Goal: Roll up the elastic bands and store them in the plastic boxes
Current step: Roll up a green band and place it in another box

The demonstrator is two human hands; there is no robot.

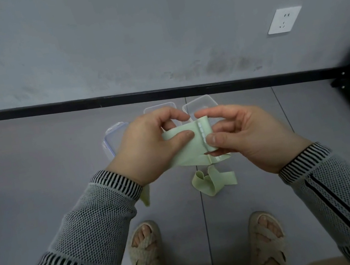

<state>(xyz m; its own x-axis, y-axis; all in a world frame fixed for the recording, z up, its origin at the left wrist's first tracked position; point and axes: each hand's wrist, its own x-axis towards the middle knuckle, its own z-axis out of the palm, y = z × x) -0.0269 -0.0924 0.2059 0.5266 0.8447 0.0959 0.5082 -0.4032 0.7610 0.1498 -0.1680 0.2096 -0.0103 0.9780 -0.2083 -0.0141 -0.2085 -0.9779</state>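
**Starting the roll on the first band**

The pale green elastic band (191,145) is being held above the floor (35,168), the left hand (146,146) and right hand (245,136) both pinching its end. Rolling looks barely begun; next, winding it tight. Another band (210,181) and the plastic boxes (199,103) are lying below.

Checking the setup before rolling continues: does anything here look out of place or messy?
One loose elastic band lies crumpled and unrolled on the floor, near the plastic boxes rather than in one. Nothing looks damaged or spilled.
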